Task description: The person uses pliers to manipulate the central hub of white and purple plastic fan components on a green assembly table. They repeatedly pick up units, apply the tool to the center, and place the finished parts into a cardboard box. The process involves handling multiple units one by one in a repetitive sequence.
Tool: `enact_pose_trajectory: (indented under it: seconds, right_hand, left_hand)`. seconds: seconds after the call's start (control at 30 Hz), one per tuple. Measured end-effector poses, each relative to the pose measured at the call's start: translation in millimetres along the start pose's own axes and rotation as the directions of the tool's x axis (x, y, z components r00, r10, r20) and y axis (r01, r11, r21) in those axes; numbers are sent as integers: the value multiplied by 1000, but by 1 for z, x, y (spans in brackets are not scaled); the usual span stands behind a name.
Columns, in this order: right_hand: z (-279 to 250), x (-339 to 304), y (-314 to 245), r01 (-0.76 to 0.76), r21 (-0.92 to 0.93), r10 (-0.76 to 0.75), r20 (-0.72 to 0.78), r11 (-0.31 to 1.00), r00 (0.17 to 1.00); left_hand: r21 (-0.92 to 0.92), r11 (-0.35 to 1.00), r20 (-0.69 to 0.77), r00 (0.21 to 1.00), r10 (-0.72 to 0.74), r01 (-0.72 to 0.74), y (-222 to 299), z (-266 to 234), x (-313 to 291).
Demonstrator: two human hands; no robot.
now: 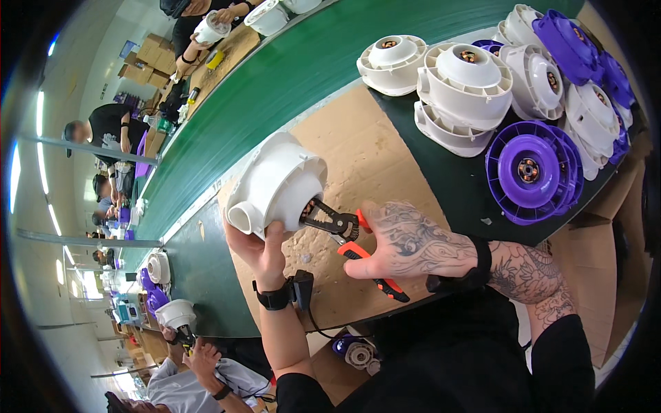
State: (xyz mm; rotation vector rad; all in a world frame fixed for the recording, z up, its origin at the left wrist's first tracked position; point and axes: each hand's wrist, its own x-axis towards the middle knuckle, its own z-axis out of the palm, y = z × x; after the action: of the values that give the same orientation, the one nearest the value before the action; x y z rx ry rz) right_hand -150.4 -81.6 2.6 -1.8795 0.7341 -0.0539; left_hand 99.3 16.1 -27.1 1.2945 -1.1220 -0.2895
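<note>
My left hand (263,249) is closed round the lower side of a white plastic fan housing (272,186), which it holds tilted above a sheet of cardboard (392,158). In my right hand (406,241) is a pair of pliers, like wire strippers (335,225), with black toothed jaws and orange-and-black handles. The handles are spread apart. The jaw tips reach into the round opening of the housing, at the copper windings (308,208). Just what the tips grip inside is hidden.
White housings (465,82) and purple housings (529,168) are piled at the right on the green bench. An open cardboard box (585,275) stands beside my right arm. Along the green belt (303,65), co-workers handle similar parts; one person (200,368) sits close at the lower left.
</note>
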Motion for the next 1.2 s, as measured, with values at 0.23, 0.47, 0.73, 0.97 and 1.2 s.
enact_pose_trajectory:
  seconds: [0.23,0.47,0.73,0.97,1.2]
  right_hand:
    - [0,10,12,51,54,-55,72,997,996]
    - [19,17,27,-454,860,-415,510,233,754]
    - [12,6,12,84,-152,-118,-230,985,966]
    - [-3,15,22,-390,901,-529,427,187,733]
    - [-10,5,6,83,636,-279,214,767,936]
  left_hand:
    - [98,995,15,1000,23,-24,-4,0,0]
    - [-131,988,-206,977,59,-87,-1,14,-10]
    - [209,972,-8,994,110,-106,20,20,5]
    - [-37,995,-184,980,82,-90,5,15,3]
    - [-263,956,-127,977,-170,132,5,24,10]
